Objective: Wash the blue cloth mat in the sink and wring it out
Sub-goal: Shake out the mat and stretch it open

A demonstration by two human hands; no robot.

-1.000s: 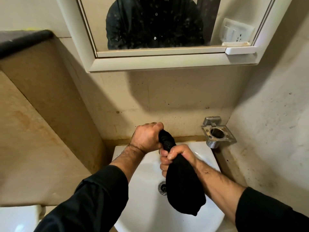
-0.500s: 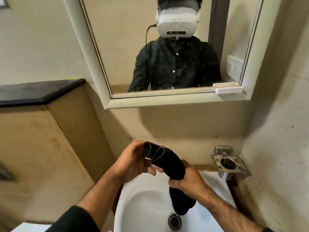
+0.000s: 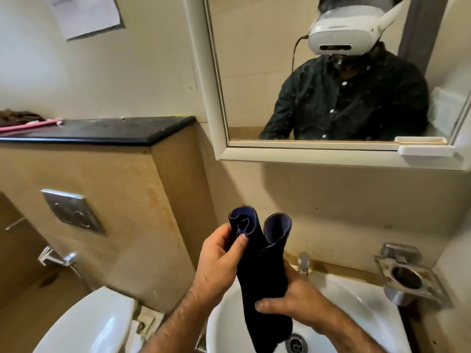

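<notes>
The dark blue cloth mat (image 3: pixel 265 278) hangs rolled and bunched above the white sink (image 3: pixel 356 296), its upper end curled into two loops. My left hand (image 3: pixel 219 261) grips the upper part, thumb pressed on the left loop. My right hand (image 3: pixel 293 299) wraps round the middle of the mat from the right. The mat's lower end dangles near the drain (image 3: pixel 297 343).
A tap (image 3: pixel 303 262) stands behind the sink. A metal wall holder (image 3: pixel 407 278) sits at the right. A toilet (image 3: pixel 89 324), flush plate (image 3: pixel 72 214) and spray fitting (image 3: pixel 54 258) are at the left. A mirror (image 3: pixel 331 72) hangs above, beside a black ledge (image 3: pixel 102 131).
My hands have raised the mat and loosened the twist, so its top end opens into two loops. The view has tilted up and to the left.
</notes>
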